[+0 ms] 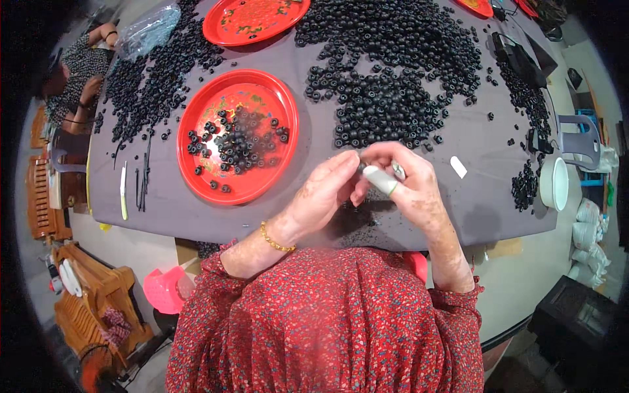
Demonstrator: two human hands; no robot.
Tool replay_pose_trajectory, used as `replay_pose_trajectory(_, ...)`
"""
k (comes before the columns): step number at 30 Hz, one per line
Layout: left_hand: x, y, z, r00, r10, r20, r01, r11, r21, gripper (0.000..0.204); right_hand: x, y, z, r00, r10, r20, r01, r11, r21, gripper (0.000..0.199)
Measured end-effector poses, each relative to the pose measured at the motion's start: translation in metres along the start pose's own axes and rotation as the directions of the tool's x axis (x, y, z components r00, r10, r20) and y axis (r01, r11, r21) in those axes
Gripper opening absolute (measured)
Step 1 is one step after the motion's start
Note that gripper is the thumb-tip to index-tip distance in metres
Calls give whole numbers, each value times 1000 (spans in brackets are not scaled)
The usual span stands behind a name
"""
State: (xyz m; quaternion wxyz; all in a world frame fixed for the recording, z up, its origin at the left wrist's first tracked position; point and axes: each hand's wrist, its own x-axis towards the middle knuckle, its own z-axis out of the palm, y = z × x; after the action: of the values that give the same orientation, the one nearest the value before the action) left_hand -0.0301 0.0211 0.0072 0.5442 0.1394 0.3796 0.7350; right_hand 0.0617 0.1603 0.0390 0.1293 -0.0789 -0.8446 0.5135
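Note:
My left hand [325, 188], a gold beaded bracelet [275, 238] at its wrist, is closed with the fingertips around a small round black piece [361, 168], mostly hidden. Facing it, my right hand [414, 187] has curled fingers and a white cover [379, 179] with a green band on the thumb. A small shiny object [398, 171] shows between that thumb and the fingers; its kind is unclear. Left of my hands, a red patterned tray [190, 134] carries many round black pieces [239, 147], each with a ring-shaped end.
Large heaps of the same black pieces [393, 52] cover the far table. A small knife [123, 190] and thin black strips [145, 177] lie left. At right are a white flat piece [458, 167] and a pale bowl [554, 184]. Another person's arm [88, 92] rests at far left.

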Motion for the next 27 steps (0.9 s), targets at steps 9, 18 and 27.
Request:
replay_pose_trajectory(9,4,-5,-10,995,95,25,-89,982,-164,31,-5,4,4,996,69,-62,-75,993,-95,24)
replay_pose_trajectory(18,6,-2,-8,998,60,-9,-60,975,-212,28,-2,-3,8,997,-56,-57,41,971,-237,31)
replay_pose_trajectory(27,6,-3,-12,996,91,3,-89,977,-194,28,-5,4,14,985,-113,-127,74,959,-273,21)
